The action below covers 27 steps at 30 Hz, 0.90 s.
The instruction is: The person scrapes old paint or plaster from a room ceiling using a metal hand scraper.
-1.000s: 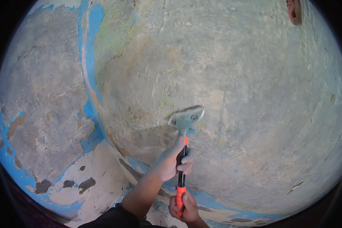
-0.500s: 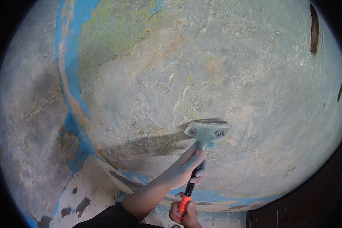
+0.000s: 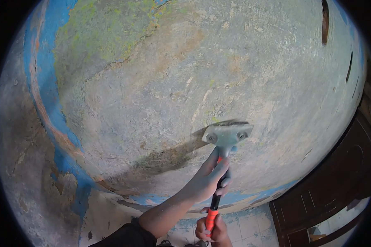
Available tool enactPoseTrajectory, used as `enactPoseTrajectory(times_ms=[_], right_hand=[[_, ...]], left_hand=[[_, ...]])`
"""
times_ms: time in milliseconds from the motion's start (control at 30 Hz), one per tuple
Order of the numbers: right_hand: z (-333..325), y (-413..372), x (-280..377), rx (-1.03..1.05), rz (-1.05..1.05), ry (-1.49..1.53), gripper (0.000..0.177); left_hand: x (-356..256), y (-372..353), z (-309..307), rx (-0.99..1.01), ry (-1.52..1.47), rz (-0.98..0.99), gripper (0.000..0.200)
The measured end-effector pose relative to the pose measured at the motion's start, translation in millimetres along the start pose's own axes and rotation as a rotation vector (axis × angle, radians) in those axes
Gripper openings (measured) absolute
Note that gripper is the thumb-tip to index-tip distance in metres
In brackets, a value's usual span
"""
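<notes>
The work in hand looks like scraping old paint off a wall (image 3: 152, 94), and this moment sits mid-stroke. The scraper (image 3: 226, 136) has its wide metal blade head flat against the plaster, a little toward 4 o'clock from the middle of the view. Its black and orange handle runs down from there toward 6 o'clock.

The left hand (image 3: 206, 181) is wrapped around the upper part of the handle, just below the blade head. Its fingers are curled closed on the shaft, and the thumb lies up along it toward the head. The forearm comes in from 7 o'clock out of a dark sleeve (image 3: 123, 236). The right hand (image 3: 212, 230) is closed in a fist on the orange lower end of the handle, at 6 o'clock near the bottom edge. Both hands hold the scraper firmly and nothing else.

Around the blade the wall is mostly bare, grey and scuffed. A greenish patch (image 3: 99, 37) remains at 11 o'clock. A blue paint band (image 3: 45, 99) curves from 10 o'clock round to 7 o'clock, and thin blue remnants run along the base at 5 o'clock. The scraper casts a shadow (image 3: 165, 156) toward 8 o'clock from the blade.

As a judgement, the next stroke calls for steady pressure from the upper hand to hold the blade edge flat. The lower hand would steer the push toward the paint left on the wall. A dark wooden door (image 3: 329, 193) stands at 4 o'clock, and tiled floor (image 3: 247, 228) shows at 5 o'clock.
</notes>
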State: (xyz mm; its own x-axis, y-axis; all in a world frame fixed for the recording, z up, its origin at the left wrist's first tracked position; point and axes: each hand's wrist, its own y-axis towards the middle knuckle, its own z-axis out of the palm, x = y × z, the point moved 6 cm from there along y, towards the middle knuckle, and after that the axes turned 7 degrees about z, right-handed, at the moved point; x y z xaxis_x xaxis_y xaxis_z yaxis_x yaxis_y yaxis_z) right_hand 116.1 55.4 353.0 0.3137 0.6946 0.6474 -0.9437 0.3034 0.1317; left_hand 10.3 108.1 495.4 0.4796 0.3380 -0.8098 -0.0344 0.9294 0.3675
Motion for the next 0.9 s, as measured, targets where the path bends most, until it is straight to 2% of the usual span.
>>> enactPoseTrajectory(times_ms=[100,300,400,500,600,800,900], right_hand=[[1.4,2.7,-0.8,-0.004,-0.028,0.118,0.059],[2.1,-1.3,-22.5,-0.078,0.025,0.089,0.059],[13.8,2.9,-20.0,-0.001,0.010,0.168,0.059],[20.9,3.0,-9.5,-0.014,-0.012,0.137,0.060],[22.3,-1.4,-12.9,-0.054,-0.003,0.134,0.060],[22.7,0.8,-14.4,-0.060,0.006,0.064,0.058],[30.0,3.3,-2.5,-0.072,-0.009,0.012,0.058]], left_hand=[[-1.7,2.3,1.3,0.033,-0.020,0.002,0.035],[13.0,-10.4,-9.0,0.030,-0.044,-0.027,0.038],[1.8,-7.1,-2.1,0.038,-0.032,-0.023,0.042],[-5.2,-4.3,3.0,-0.004,-0.040,-0.054,0.046],[1.1,-7.8,-0.1,-0.002,-0.067,-0.042,0.034],[1.7,-11.7,-0.4,-0.030,-0.044,-0.038,0.040],[-9.1,-5.8,5.8,0.028,-0.034,-0.012,0.042]])
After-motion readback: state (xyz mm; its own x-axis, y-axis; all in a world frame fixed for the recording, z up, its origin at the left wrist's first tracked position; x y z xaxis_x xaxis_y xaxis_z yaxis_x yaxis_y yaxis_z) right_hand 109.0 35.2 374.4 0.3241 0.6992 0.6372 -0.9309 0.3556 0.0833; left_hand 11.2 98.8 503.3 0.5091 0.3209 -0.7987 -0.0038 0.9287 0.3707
